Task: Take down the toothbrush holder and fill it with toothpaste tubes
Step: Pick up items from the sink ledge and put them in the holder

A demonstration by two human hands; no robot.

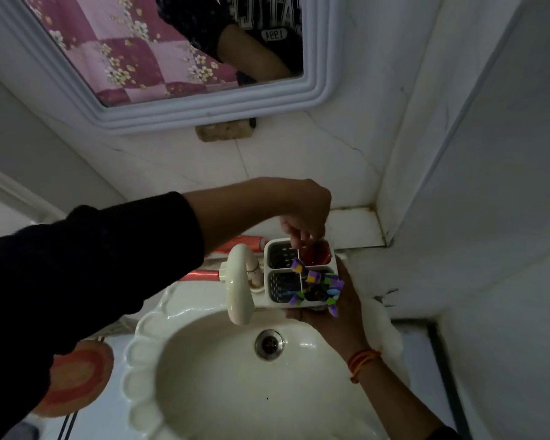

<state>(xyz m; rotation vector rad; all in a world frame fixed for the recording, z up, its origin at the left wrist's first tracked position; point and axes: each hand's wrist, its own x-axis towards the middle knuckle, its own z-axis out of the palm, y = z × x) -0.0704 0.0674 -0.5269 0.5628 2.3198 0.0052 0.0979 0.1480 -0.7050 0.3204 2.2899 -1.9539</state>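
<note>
A white toothbrush holder [268, 282] with four compartments rests in my right hand [338, 315], held over the right rim of the sink. Its far right compartment holds a red toothpaste tube [318, 253]. The near right compartment is crowded with purple, green and yellow pieces [318, 282]. Both left compartments look dark and empty. My left hand [302, 214] reaches in from the left above the holder, fingertips pinched at the top of the red tube. Two more red tubes lie behind the tap, one on the ledge [242, 243] and one lower down [200, 276].
A white tap [238, 290] curves over the cream sink [146, 344] just left of the holder. The drain [269, 343] is below it. A framed mirror [159, 100] hangs above, and a wall corner stands close on the right. An orange mat [77, 379] lies on the floor at left.
</note>
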